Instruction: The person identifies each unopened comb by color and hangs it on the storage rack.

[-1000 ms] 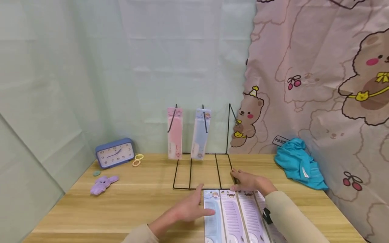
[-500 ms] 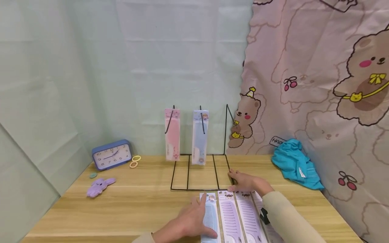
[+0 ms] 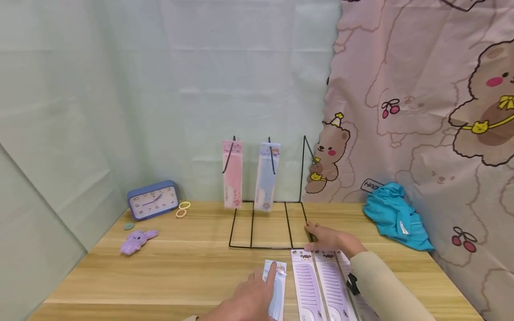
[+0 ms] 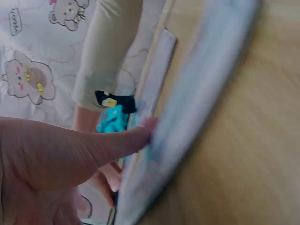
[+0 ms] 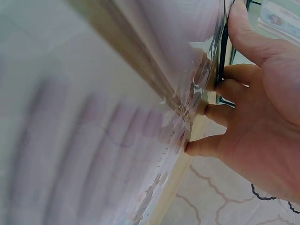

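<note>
My left hand [image 3: 250, 296] grips a packaged light blue comb [image 3: 279, 287], index finger stretched along its top. In the left wrist view the thumb [image 4: 126, 140] presses against the blurred package edge; the other fingers are hidden. My right hand [image 3: 329, 239] rests at the front right corner of a black wire rack [image 3: 261, 248], fingers spread. In the right wrist view its thumb and fingers lie either side of the black wire [image 5: 224, 51], fingers fairly straight. Several packaged purple combs [image 3: 307, 290] lie side by side below it. A packaged pink comb [image 3: 233, 178] and a packaged blue one [image 3: 267, 178] hang on hooks.
A blue clock [image 3: 153, 200], hair ties [image 3: 182, 212] and a purple plush toy [image 3: 135, 241] stand or lie at the table's left. Teal cloth [image 3: 395, 218] sits at the back right against a bear-print curtain [image 3: 405, 133].
My left hand has moved toward me with the blue comb package, drawing it away from the rack and the purple packages. The right hand has stayed at the rack corner.
</note>
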`<state>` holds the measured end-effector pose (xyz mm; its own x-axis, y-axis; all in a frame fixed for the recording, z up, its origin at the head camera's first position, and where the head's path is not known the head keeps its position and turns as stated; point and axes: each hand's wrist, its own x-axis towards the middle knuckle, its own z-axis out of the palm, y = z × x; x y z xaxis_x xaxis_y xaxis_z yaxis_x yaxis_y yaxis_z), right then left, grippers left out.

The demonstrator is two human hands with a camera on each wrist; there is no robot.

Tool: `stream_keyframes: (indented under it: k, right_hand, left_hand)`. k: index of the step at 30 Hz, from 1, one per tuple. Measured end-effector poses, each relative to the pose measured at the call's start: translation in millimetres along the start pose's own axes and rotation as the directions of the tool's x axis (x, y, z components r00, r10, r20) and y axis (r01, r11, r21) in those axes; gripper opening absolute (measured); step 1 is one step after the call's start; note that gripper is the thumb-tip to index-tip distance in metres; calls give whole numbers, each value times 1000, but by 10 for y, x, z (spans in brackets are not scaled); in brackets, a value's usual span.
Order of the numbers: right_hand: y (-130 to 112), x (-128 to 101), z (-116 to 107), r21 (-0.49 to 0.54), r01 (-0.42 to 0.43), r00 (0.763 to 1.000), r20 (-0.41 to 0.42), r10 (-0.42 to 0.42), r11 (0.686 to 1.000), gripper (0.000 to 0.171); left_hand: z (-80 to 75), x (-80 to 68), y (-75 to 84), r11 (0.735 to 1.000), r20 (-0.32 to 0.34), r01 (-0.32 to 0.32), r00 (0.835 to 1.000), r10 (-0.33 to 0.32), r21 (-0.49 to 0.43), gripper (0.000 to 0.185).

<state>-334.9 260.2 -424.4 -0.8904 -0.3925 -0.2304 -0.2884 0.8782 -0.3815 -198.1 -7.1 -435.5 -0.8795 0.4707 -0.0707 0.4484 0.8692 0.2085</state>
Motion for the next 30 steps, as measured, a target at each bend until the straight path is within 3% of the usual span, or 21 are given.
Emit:
stream_keyframes:
  k: [4,8,13,17,20,22,23,25,27,30]
  right_hand:
    - [5,10,-10,4,-4,1000,4,4,1000,79]
    - [15,15,-28,-3,-7,1000,4,7,1000,80]
    - [5,12,-28,2,-5,1000,12,5,1000,81]
    - [0,4,-21,4,-11,1000,18,11,1000,80]
    - [0,6,-24,-2,-11,1000,14,11,1000,80]
    - [-4,10,-28,-3,-12,1000,11,12,1000,80]
    - [-6,11,-30,-1,-12,1000,11,12,1000,80]
    - [-9,15,-31,2,-14,1000,11,14,1000,80]
    - [-12,17,-29,3,-18,1000,10,18,1000,79]
    - [-9,16,-21,4,-19,1000,10,19,1000,79]
  left_hand:
    - [-42,-51,-37,999,-12,-40,999,40,-29,122]
    - [-115,-98,-157,988,-8,-75,997,75,-137,115]
    - [-125,-128,-366,945,-12,-121,992,123,-304,93]
    - [-124,-131,-537,860,-6,-127,990,143,-494,62]
    - [-170,-138,-646,736,27,-110,985,171,-668,57]
    - [-241,-152,-700,637,67,-90,974,217,-766,65]
    - [-289,-162,-719,601,74,-90,967,244,-794,70]
    - [-407,-180,-745,566,76,-107,954,290,-817,77]
    - [-526,-203,-748,564,43,-149,949,312,-812,80]
    - [-680,-219,-732,540,-72,-256,939,337,-802,80]
